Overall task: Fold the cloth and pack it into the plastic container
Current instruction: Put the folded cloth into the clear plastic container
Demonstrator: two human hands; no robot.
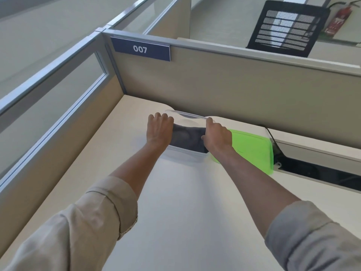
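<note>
**Cloth seated in the box, lid waiting to the right**

The left hand (159,130) curls over the box's left end and the right hand (216,136) over its right end; whether either grip pinches the cloth or only presses it I cannot tell. Between them the dark cloth (187,138) lies folded inside the clear plastic container (187,154), its long axis running hand to hand. Just right of the box, touching its corner, the green lid (252,147) lies flat on the surface (191,202). The right hand is nearer the lid, so it likely fetches it.
</note>
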